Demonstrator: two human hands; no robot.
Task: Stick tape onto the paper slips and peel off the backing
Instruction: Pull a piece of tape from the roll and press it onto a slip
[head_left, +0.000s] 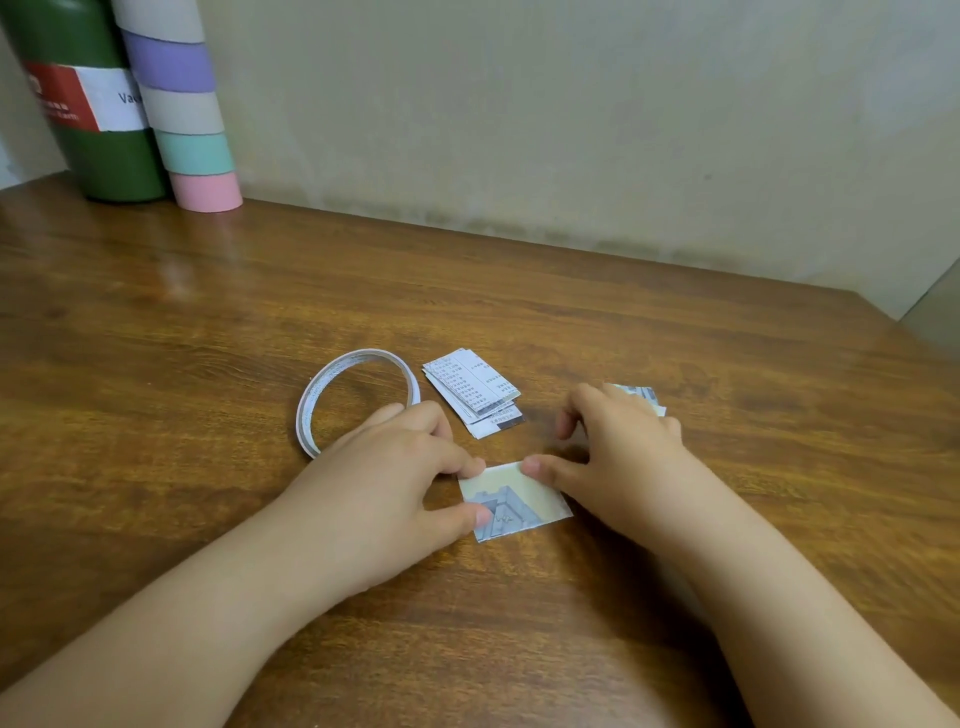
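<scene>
- A plain beige wall backs a brown wood-grain desk (208, 312), and every working thing sits near its middle, close around one paper slip (511, 501) that serves as the landmark here.
- That slip lies flat on the desk, printed side up, with a pale strip along its far edge (probably tape with its backing on, though I cannot be sure).
- The left hand (395, 467) is just left of the slip; its grip is a loose pinch, forefinger on the far-left corner and thumb pressing the near-left edge, likely to keep the slip from sliding.
- The right hand (618, 441) is just right of the slip, its thumb tip on the far edge beside the left forefinger and its other fingers curled over the desk, holding nothing that I can see; this suits picking at the end of the backing.
- Beyond the slip, a small stack of printed slips (475, 392) waits within reach, and a thin tape roll (358, 400) lies flat to the far left of the slip, partly under the left hand.
- Another slip (641, 396) peeps out behind the right hand, probably set aside.
- Far off to the slip's left, a green bottle (98, 104) and a pastel-banded tube (187, 114) stand against the wall.
</scene>
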